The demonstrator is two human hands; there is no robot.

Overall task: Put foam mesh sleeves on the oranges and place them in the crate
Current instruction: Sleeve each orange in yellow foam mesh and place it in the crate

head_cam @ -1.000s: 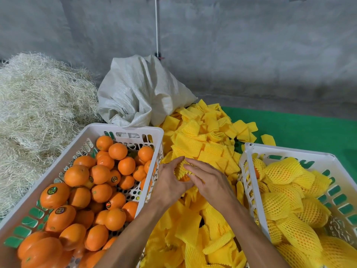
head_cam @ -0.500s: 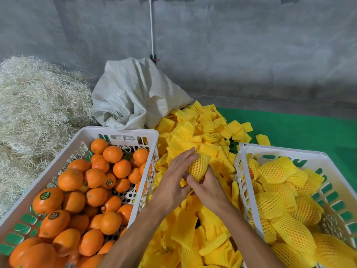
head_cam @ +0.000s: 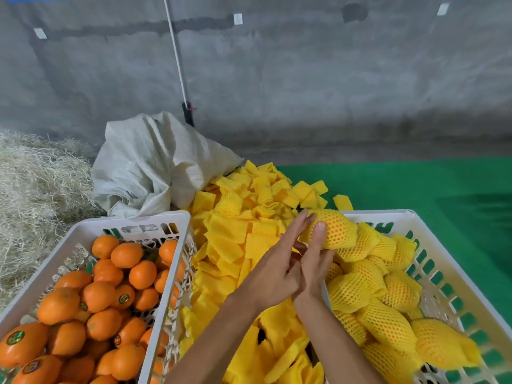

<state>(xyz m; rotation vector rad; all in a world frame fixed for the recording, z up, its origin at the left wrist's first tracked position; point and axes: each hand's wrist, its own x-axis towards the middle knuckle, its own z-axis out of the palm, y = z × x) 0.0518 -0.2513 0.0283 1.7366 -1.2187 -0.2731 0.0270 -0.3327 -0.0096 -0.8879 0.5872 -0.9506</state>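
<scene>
On bare oranges [head_cam: 104, 296], stickers [head_cam: 123, 299] unreadable.

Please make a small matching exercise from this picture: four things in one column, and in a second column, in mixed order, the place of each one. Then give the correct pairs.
Things:
1. bare oranges
2. loose foam sleeves
3. white sack
4. sleeved orange held by the right hand

Places:
A. over the far left corner of the right crate
B. in the left crate
C. against the wall, behind the left crate
D. heaped between the two crates

Pairs: 1-B, 2-D, 3-C, 4-A
</scene>
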